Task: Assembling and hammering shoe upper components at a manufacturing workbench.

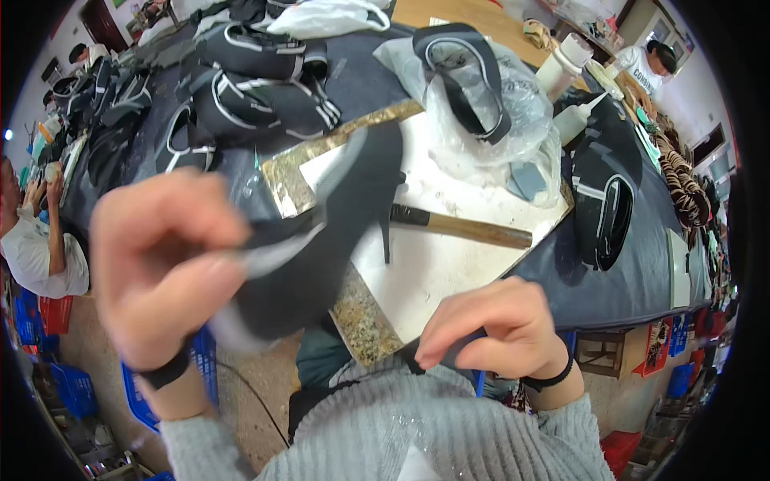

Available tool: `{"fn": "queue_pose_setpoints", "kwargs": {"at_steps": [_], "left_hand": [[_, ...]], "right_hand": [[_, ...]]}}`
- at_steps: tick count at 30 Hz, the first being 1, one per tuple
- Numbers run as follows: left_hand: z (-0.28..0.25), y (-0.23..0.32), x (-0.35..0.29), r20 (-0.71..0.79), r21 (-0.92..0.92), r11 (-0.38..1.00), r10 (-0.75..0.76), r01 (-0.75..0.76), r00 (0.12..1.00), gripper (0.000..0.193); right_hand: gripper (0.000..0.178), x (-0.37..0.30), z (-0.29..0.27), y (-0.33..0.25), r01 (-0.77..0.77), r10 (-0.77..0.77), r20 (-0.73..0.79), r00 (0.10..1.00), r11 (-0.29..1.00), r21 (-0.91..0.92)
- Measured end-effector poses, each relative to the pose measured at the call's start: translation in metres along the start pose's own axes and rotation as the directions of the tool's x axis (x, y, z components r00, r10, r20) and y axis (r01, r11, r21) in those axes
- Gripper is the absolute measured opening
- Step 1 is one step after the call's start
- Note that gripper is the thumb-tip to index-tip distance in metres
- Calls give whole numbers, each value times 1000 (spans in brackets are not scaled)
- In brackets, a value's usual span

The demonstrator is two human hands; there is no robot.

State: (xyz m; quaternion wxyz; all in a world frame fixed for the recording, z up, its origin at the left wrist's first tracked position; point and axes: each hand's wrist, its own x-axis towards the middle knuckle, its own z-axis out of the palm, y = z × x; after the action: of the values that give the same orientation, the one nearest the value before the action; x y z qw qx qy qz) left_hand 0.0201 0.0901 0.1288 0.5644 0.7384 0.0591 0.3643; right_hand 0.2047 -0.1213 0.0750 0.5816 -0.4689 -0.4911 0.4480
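My left hand (164, 272), smeared by motion, pinches the edge of a black shoe upper (349, 204) with pale grey trim. The piece hangs in a curve over the left part of a white work board (433, 280) with speckled stone-like edges. Near the board's front edge is my right hand (501, 329), its fingers curled and pressed together. Whether anything sits between those fingertips is hidden. On the board lies a hammer (465, 228) with a wooden handle, its head pointing toward the shoe upper. Behind it, another black upper (461, 80) rests on a clear plastic bag (525, 112).
Several black shoe uppers (265, 104) are piled at the back left. Another shoe upper (605, 200) stands at the right, near a white squeeze bottle (573, 120) and a larger white bottle (564, 68). People sit at both sides. A blue crate (140, 393) is below the table.
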Motion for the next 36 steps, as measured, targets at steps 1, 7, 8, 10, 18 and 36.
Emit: {"fn": "queue_pose_setpoints", "kwargs": {"at_steps": [1,7,8,10,18,36], "left_hand": [[-14,29,-13,18,33,999,-24,23,1000,20],[-11,66,-34,368,309,908,-388,282,845,9],[-13,71,-48,297,346,859,-481,377,825,9],[-13,81,-89,111,257,743,-659,619,744,9],[18,-47,-159,207,41,675,-727,737,655,7],[62,-118,-148,233,429,902,-156,43,960,17]], "right_hand": [[28,9,-4,-5,190,-189,153,970,982,7],[44,71,74,9,268,-241,358,902,963,-30],[35,63,80,13,109,-107,415,903,994,19],[27,42,92,19,-52,12,505,863,996,66],[20,-26,74,85,-272,305,93,948,926,-263],[18,-21,3,114,345,-203,280,938,480,-807]]}}
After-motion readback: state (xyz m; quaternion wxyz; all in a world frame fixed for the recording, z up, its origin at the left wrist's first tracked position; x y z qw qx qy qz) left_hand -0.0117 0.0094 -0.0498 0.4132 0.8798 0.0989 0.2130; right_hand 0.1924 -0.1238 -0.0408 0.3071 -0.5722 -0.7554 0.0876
